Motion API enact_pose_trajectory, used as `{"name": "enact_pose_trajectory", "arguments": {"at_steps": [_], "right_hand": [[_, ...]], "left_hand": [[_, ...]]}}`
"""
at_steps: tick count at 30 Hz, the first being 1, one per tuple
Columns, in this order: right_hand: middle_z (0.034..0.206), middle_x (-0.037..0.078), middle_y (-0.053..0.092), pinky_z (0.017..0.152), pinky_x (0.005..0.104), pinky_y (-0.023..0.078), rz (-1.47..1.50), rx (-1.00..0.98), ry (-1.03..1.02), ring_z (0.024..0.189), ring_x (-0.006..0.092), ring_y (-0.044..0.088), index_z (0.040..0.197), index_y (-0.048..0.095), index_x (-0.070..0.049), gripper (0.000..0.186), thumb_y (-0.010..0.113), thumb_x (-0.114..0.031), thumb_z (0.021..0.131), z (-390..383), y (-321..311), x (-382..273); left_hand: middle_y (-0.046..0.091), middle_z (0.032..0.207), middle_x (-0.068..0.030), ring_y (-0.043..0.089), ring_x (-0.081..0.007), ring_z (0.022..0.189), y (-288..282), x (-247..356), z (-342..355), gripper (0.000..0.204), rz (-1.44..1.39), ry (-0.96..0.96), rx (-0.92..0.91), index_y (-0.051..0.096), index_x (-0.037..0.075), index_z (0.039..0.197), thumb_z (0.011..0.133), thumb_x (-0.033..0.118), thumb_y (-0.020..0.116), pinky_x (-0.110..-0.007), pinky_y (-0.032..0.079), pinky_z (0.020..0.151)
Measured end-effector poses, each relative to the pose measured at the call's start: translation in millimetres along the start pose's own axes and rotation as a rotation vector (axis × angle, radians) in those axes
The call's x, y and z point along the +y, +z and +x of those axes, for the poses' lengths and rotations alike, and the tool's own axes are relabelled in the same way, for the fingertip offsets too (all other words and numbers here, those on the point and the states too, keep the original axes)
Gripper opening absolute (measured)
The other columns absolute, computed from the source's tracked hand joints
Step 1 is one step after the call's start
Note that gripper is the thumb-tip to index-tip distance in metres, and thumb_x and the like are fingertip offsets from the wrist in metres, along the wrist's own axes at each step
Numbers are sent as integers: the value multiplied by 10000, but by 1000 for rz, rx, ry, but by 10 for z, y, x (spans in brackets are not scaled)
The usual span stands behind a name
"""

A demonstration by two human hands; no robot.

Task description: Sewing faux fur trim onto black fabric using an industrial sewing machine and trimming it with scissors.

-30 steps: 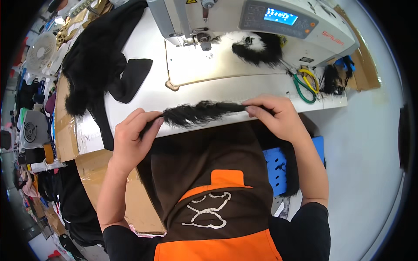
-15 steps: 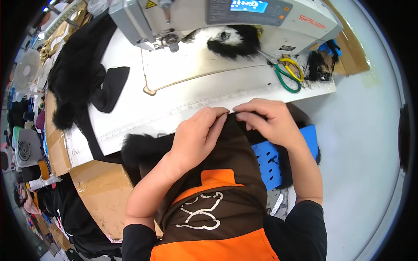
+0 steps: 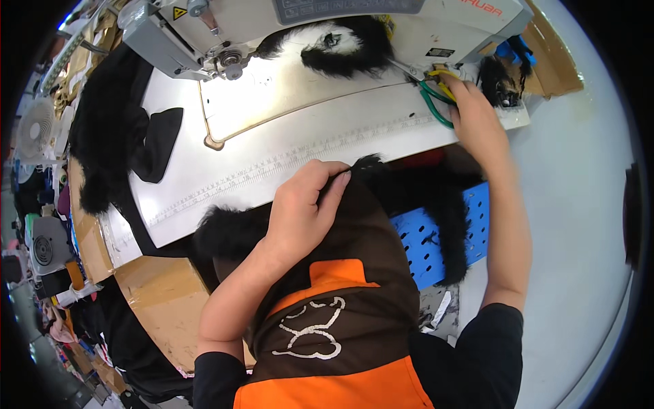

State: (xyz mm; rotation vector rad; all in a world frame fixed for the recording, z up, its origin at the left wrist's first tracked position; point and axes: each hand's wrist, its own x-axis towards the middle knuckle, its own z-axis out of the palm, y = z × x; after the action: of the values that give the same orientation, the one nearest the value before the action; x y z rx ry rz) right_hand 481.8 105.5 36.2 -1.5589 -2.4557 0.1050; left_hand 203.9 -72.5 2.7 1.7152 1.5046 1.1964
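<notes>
My left hand (image 3: 310,208) pinches the edge of a black furry fabric piece (image 3: 405,184) between thumb and finger, at the table's front edge. The fabric spreads over my lap and hangs down to the right. My right hand (image 3: 475,119) reaches to the table's right side, with its fingers closed on the yellow handle of the scissors (image 3: 439,95). These have one green and one yellow handle, and their blades point left under the sewing machine arm. My fingertips partly hide the yellow handle.
The sewing machine (image 3: 225,27) stands at the back, with a black-and-white fur piece (image 3: 347,48) under its arm. More black fabric (image 3: 109,116) lies at the left. A blue perforated panel (image 3: 415,255) sits below the table edge. Cardboard (image 3: 163,293) is at lower left.
My right hand has left the fabric edge and moved up and right to the scissors. My left hand stays on the fabric. The view has shifted slightly.
</notes>
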Motion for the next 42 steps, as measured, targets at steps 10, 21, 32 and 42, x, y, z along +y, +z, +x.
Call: {"name": "enact_pose_trajectory", "arguments": {"at_steps": [10, 21, 32, 42], "right_hand": [[943, 80, 657, 793, 276, 532, 383, -233, 267, 867, 144, 657, 1431, 576, -58, 596, 710, 28, 856, -859, -510, -261], [805, -44, 588, 548, 201, 410, 1481, -773, 489, 582, 27, 495, 1400, 559, -31, 372, 669, -84, 1049, -1622, -40, -807], [708, -12, 562, 420, 227, 410, 1297, -675, 529, 466, 55, 516, 1358, 587, 15, 354, 645, -155, 1054, -1512, 26, -913], [695, 27, 564, 471, 230, 443, 1391, -485, 506, 494, 84, 541, 1424, 541, 10, 434, 642, -197, 1056, -1605, 168, -981]], "left_hand": [[694, 890, -98, 683, -296, 683, 146, -6, 19, 106, 186, 65, 132, 707, 61, 1060, 965, 68, 752, -368, 547, 602], [691, 880, -111, 691, -271, 728, 225, 28, 30, 142, 211, 54, 92, 717, 40, 1071, 942, 1, 763, -330, 544, 637], [652, 890, -66, 690, -279, 683, 138, 144, 40, 124, 360, 49, 4, 716, 66, 1088, 966, 87, 729, -365, 558, 588], [626, 1059, -99, 684, -280, 838, -95, 57, -7, 307, 465, 55, -25, 726, 38, 1180, 874, 10, 720, -372, 552, 613]]}}
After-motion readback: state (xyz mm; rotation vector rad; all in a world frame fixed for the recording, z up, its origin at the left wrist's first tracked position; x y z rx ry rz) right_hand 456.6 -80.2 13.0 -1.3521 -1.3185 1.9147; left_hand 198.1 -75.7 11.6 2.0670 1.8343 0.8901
